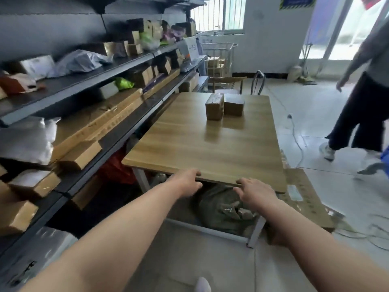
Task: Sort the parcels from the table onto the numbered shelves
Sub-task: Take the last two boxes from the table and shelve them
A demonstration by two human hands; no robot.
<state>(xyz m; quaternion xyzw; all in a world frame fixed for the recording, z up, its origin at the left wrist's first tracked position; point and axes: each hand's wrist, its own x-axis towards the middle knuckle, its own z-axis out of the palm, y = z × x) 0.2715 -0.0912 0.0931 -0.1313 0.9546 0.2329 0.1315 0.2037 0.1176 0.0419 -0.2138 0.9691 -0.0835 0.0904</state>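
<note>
Head view. The left hand (186,182) was at the near edge of the table (189,144), thumb on top and fingers curled under. It gripped the edge and held no parcel. The right hand (255,191) touched the same edge; whether it clasped it could not be told. The taped parcel (214,106) and plain parcel (234,104) stood touching at far-centre, well beyond both hands. The shelves (84,85) were to the left, loaded. Judged step: between picks. The next move calls for reaching forward, taking one parcel and checking its number.

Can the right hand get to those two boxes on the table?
Probably, with a long forward stretch: the right hand is at the table near edge, the parcels toward the far end, only bare tabletop between.
</note>
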